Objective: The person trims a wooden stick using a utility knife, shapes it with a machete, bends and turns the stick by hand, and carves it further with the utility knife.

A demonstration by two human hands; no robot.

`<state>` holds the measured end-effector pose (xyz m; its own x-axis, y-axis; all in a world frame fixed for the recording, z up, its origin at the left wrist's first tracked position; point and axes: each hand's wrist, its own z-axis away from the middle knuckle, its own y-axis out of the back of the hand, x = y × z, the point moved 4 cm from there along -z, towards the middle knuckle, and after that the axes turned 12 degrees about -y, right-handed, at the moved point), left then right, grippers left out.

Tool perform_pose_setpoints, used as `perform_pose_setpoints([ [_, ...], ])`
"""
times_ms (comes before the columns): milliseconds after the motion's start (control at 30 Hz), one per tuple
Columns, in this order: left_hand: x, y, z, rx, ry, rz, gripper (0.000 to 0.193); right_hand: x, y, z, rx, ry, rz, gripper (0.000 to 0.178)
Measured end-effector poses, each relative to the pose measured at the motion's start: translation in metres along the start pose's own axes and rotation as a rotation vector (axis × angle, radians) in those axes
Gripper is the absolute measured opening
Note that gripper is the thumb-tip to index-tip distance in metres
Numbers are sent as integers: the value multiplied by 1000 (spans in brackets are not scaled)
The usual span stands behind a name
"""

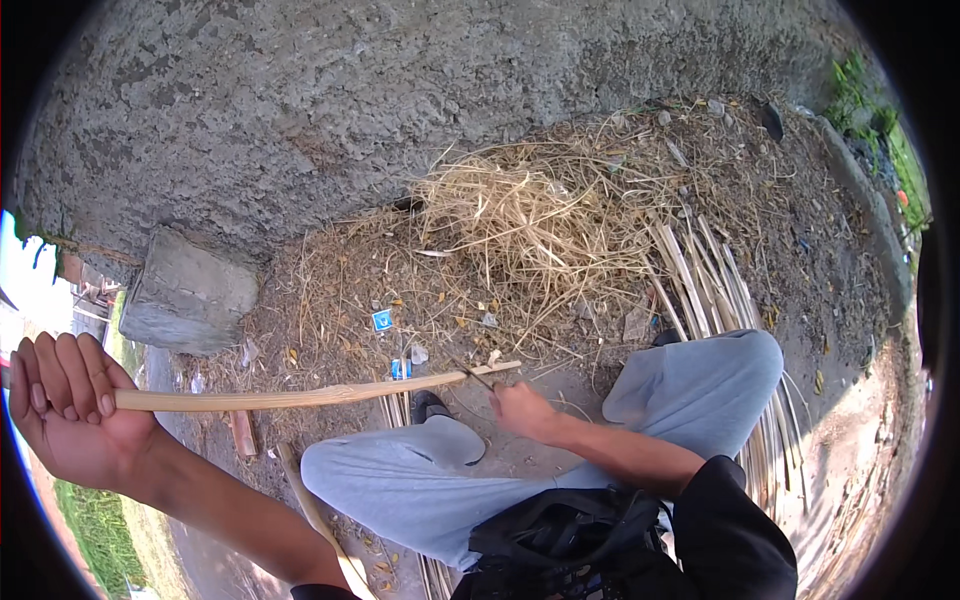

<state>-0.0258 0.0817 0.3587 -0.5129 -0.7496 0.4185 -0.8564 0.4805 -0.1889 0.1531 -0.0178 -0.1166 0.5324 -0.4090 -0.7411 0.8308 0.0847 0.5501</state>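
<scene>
A long pale bamboo strip [300, 397] stretches across in front of me, slightly raised at its right end. My left hand [75, 410] is wrapped round its left end, far out to the left. Near the other end, my right hand [525, 410] is closed on a small knife, its handle mostly hidden in the fingers. The dark knife blade [478, 377] lies across the strip and appears to touch it. A little frayed material shows on the strip close to the blade.
A heap of straw-like shavings [520, 215] lies against the rough wall [350, 110]. Split bamboo strips [715, 285] lie beside and under my right leg [690, 390]. A concrete block [190, 290] stands at the left; a blue packet [382, 320] lies on the littered ground.
</scene>
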Motion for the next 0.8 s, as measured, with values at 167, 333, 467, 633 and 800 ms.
perform_pose_setpoints([
  [167,9,-6,-10,-36,-27,-18,23,4,-6,5,96,42,-28,29],
  [333,-19,-21,-9,-75,24,95,27,91,-32,-30,-31,-90,170,29],
  [467,-7,-12,-9,53,-14,-53,24,-21,12,13,2,50,-2,32],
  [633,-9,-28,-7,-23,68,60,24,104,-34,-25,-45,-227,-20,32],
  [800,-6,-19,-4,-18,26,21,32,18,-6,-1,-19,-25,34,33],
])
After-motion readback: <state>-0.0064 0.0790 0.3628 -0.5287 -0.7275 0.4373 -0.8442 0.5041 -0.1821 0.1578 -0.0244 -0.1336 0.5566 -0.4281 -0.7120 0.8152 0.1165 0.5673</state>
